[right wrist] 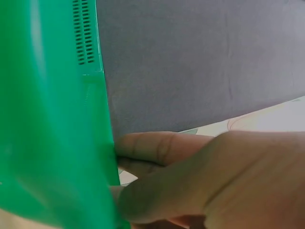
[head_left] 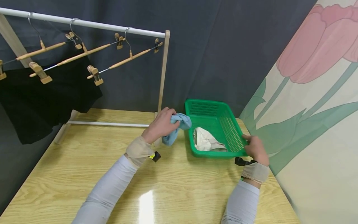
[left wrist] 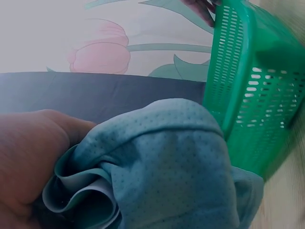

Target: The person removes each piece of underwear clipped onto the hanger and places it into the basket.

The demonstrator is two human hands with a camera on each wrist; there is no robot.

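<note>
My left hand grips a crumpled light blue piece of clothing just left of the basket, over the table. In the left wrist view its fabric is dotted with tiny holes, and folded edges bunch beside the thumb. At the right, a green plastic basket with slotted walls stands on the table. My right hand holds its right rim near the front corner, thumb and fingers on the rim in the right wrist view. Inside the basket, toward the front left, lies a white cloth item with a greyish part.
A rack with a white rail stands at the back left. Three wooden clip hangers hang from it, with a black garment below them. Dark curtain backs the table; a tulip-patterned wall borders the right.
</note>
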